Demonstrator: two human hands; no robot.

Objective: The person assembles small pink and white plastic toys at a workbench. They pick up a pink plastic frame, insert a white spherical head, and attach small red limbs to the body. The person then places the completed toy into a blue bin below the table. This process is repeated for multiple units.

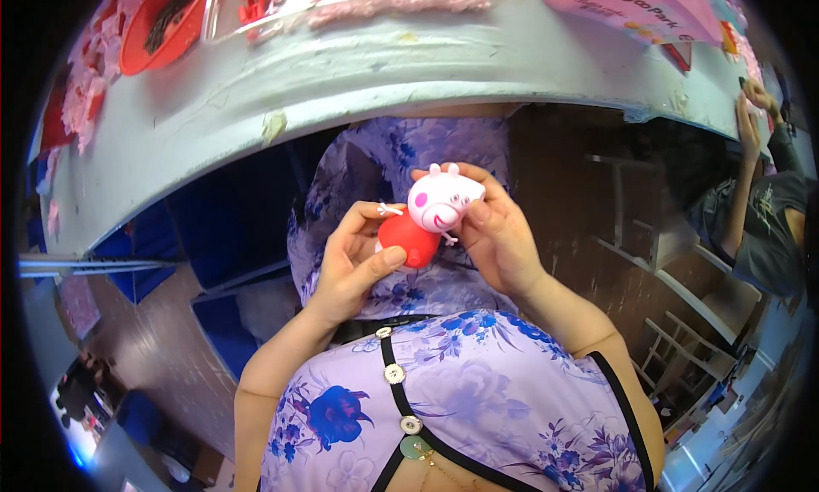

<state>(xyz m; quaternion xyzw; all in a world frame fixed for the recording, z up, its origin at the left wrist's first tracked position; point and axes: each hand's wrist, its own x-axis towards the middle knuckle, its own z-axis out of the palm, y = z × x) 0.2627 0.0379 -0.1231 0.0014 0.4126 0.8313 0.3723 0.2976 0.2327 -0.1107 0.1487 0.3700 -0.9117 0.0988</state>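
Over my lap I hold a toy pig figure (408,236) with a pale pink head and a red body. Its head is toward the upper right, with the snout, a pink cheek spot and a red mouth showing. My left hand (351,257) is closed around the red body, the thumb lying along its lower side. My right hand (505,240) is closed on the head, with the thumb by the eyes and the fingers behind it. A thin pink arm sticks out on each side of the body. The figure's back is hidden.
Beyond my lap runs the curved edge of a pale worktable (341,78). On it stand a clear tray (223,33) of pink and red parts, a red basin (136,52) with dark pieces and a pink bag (631,10). Blue crates (239,210) stand left; a co-worker's arms (744,142) show right.
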